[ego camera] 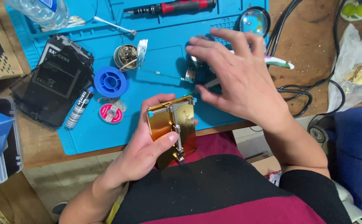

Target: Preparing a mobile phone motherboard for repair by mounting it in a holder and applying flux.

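My left hand (148,145) grips a gold metal clamp plate (164,120) with a steel rail and spring, thumb pressed on the spring bar, held just off the front edge of the blue work mat (156,62). My right hand (235,79) hovers above the mat, fingers spread, over a small dark circuit board (190,74) and metal tweezers (212,83). Whether the fingers touch the board or tweezers is hidden by the hand.
On the mat lie a dismantled black phone (54,83), a blue solder spool (111,81), a pink wick reel (110,113), a brass-wool tin (126,55), a red-handled screwdriver (172,7), a magnifier (254,20) and a plastic bottle (40,10). Black cables (297,89) lie on the wooden desk, right.
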